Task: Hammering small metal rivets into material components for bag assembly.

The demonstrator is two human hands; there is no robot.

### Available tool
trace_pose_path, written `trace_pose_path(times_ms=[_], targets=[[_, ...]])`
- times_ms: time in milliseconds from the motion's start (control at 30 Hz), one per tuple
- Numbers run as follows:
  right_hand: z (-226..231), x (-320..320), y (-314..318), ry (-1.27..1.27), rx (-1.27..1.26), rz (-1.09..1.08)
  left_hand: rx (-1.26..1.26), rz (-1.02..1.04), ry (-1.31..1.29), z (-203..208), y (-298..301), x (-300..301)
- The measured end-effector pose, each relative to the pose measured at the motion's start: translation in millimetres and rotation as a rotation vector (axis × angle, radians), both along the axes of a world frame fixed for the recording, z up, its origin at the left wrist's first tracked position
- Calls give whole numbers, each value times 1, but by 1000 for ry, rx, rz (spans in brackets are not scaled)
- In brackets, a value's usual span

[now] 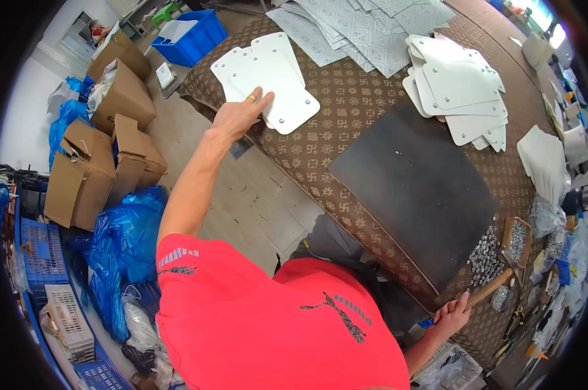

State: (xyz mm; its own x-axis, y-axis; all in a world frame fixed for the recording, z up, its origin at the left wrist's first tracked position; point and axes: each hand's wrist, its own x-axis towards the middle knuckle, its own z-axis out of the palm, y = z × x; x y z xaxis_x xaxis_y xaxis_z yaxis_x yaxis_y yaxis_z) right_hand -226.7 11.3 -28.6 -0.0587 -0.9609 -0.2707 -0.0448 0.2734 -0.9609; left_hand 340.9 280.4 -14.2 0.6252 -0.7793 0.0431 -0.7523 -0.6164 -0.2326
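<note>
My left hand (242,117) rests on a small pile of white rounded-corner panels (278,81) with metal studs near their corners, at the table's left edge. Its fingers are stretched out over the top panel; whether any finger reaches under the edge is hidden. At the lower right, my right hand (451,316) is closed around the wooden handle of a hammer (491,290). The hammer's head end points toward loose silver studs (484,260) and a small box of studs (517,240). Between my hands lies a dark flat mat (411,188) with a few tiny pieces on it.
A larger heap of studded white panels (463,84) lies beyond the mat, with patterned grey sheets (365,29) at the far edge. Plain white panels (542,162) stand at the right. Cardboard boxes (79,175), blue bags (128,227) and crates (43,250) crowd the floor at left.
</note>
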Motion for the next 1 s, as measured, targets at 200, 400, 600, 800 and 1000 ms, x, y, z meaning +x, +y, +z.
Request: trace_pose_path(times_ms=[200,400,600,800,1000], targets=[[0,-1,-1,-89,-12,-27,-98,-230,-38,-1,13,26],[-9,-9,-6,-139,6,-29,-332,-364,-190,28,-1,22],[-3,-11,-2,-95,33,-28,-625,-635,-272,87,-92,-71],[-12,-21,4,-82,13,-49,-581,-1022,-76,58,-187,-198],[-4,-4,1,-136,26,16,-296,-1008,617,5,-209,-261]])
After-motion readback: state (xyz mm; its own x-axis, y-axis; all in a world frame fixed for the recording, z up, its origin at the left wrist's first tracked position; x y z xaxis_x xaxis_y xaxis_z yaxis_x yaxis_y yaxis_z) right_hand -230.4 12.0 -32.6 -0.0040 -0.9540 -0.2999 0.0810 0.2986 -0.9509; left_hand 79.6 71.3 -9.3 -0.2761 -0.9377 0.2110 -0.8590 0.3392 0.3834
